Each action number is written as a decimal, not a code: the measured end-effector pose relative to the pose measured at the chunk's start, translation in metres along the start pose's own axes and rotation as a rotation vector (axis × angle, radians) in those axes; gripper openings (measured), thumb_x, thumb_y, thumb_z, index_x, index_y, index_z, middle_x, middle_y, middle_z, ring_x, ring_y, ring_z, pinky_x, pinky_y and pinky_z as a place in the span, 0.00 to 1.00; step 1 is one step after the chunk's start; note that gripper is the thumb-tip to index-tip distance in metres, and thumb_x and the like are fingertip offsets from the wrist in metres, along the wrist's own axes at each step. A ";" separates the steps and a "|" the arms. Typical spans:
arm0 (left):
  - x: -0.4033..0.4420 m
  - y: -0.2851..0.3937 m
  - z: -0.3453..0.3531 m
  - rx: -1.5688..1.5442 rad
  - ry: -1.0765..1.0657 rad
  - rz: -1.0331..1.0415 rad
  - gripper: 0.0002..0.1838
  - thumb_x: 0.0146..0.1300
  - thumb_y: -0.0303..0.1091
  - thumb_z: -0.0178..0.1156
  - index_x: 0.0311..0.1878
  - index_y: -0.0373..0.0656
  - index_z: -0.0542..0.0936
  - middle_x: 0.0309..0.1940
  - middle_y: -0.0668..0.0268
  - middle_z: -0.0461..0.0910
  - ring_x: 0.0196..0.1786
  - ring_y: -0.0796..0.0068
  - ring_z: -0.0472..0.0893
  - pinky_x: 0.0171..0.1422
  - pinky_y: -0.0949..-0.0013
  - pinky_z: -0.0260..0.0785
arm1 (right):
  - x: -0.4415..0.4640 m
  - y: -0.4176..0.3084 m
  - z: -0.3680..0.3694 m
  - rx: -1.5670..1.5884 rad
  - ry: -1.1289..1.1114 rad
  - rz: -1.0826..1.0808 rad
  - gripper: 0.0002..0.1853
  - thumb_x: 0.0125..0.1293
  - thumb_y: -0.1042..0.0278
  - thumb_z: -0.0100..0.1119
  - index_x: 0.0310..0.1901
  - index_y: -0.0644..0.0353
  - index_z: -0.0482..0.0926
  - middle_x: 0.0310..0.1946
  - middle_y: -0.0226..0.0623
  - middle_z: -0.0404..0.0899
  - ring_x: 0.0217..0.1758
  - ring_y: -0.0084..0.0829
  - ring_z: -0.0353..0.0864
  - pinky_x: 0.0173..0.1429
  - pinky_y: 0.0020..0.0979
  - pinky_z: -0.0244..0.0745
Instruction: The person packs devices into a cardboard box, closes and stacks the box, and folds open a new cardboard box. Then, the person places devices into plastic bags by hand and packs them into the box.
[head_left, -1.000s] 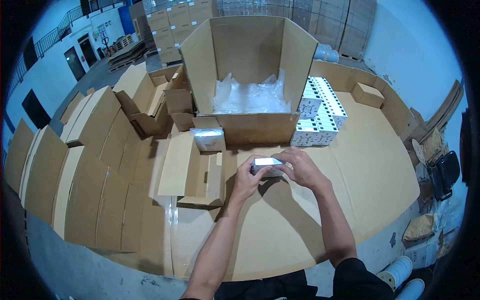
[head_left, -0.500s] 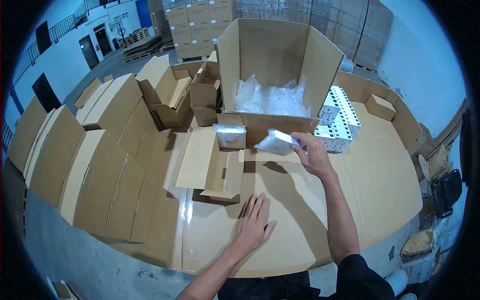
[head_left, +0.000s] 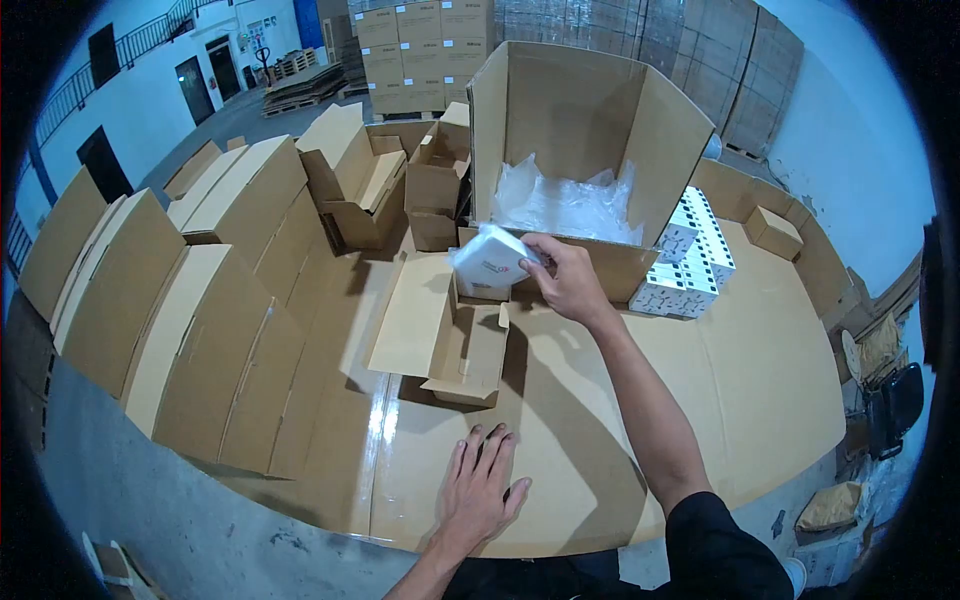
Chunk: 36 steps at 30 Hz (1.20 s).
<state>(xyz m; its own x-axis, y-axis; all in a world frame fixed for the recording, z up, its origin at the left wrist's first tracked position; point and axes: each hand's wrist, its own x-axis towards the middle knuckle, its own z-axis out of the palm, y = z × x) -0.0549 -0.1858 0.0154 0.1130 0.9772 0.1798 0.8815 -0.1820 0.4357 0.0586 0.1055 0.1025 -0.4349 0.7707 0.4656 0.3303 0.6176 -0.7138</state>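
Observation:
Pinched in my right hand [head_left: 562,278] is a small white box in clear plastic wrap [head_left: 490,262], tilted, with small print on its face. I see it above the back end of an open cardboard carton [head_left: 470,352]. Behind it, the wrapped item that stood in the carton's back end is mostly hidden. My left hand [head_left: 478,490] lies flat on the cardboard-covered table [head_left: 580,470] with fingers spread, just in front of the carton, holding nothing.
A large open box [head_left: 570,100] with clear plastic bags [head_left: 565,205] stands behind. White patterned boxes [head_left: 680,275] are stacked to its right. Brown cartons [head_left: 200,340] line the left side, with open cartons [head_left: 365,190] farther back. A small carton [head_left: 773,232] sits at the far right.
My right hand has carried the wrapped white box leftward and slightly up, over the carton's back end. My left hand has slid a little toward me. The whole view has shifted slightly.

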 end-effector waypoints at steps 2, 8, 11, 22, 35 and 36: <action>0.001 0.000 0.000 -0.005 0.001 -0.002 0.35 0.66 0.48 0.62 0.70 0.36 0.68 0.73 0.54 0.65 0.76 0.44 0.61 0.79 0.42 0.54 | 0.008 0.001 -0.001 -0.038 -0.038 -0.034 0.16 0.68 0.74 0.64 0.56 0.66 0.80 0.41 0.51 0.86 0.42 0.39 0.88 0.50 0.38 0.81; 0.003 0.000 0.000 -0.002 0.001 -0.008 0.35 0.66 0.48 0.62 0.70 0.36 0.68 0.72 0.54 0.66 0.76 0.45 0.61 0.79 0.43 0.53 | 0.023 -0.010 0.008 -0.256 -0.130 -0.148 0.12 0.65 0.75 0.61 0.50 0.68 0.81 0.43 0.56 0.84 0.47 0.56 0.83 0.56 0.45 0.78; 0.003 0.000 0.000 -0.011 0.010 -0.007 0.35 0.66 0.48 0.62 0.70 0.37 0.68 0.71 0.54 0.67 0.76 0.45 0.61 0.79 0.43 0.53 | 0.027 -0.009 0.019 -0.368 -0.150 -0.173 0.10 0.65 0.76 0.61 0.47 0.68 0.81 0.43 0.54 0.82 0.50 0.57 0.81 0.57 0.48 0.77; 0.004 0.000 -0.001 -0.023 0.022 -0.012 0.35 0.66 0.47 0.63 0.70 0.36 0.69 0.72 0.53 0.67 0.75 0.44 0.62 0.79 0.43 0.54 | 0.018 0.024 0.052 -0.510 -0.161 -0.274 0.12 0.60 0.77 0.65 0.46 0.59 0.79 0.41 0.44 0.81 0.48 0.48 0.77 0.57 0.45 0.76; 0.015 0.004 0.010 0.006 0.022 0.037 0.34 0.64 0.43 0.66 0.69 0.35 0.70 0.71 0.53 0.68 0.75 0.45 0.63 0.79 0.43 0.55 | -0.013 0.013 0.032 -0.381 -0.127 -0.174 0.19 0.69 0.64 0.61 0.60 0.58 0.79 0.63 0.49 0.73 0.65 0.50 0.72 0.70 0.46 0.70; 0.019 0.005 0.013 0.008 0.029 0.055 0.34 0.64 0.42 0.66 0.70 0.35 0.70 0.71 0.52 0.68 0.75 0.44 0.62 0.79 0.44 0.55 | -0.021 0.015 0.025 -0.344 -0.084 -0.185 0.19 0.69 0.65 0.62 0.60 0.58 0.79 0.63 0.48 0.74 0.65 0.50 0.72 0.70 0.46 0.70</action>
<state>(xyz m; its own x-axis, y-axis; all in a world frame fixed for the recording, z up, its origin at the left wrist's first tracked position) -0.0427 -0.1663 0.0096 0.1480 0.9622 0.2285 0.8778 -0.2342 0.4178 0.0519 0.0946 0.0688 -0.5756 0.6349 0.5154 0.4950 0.7722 -0.3984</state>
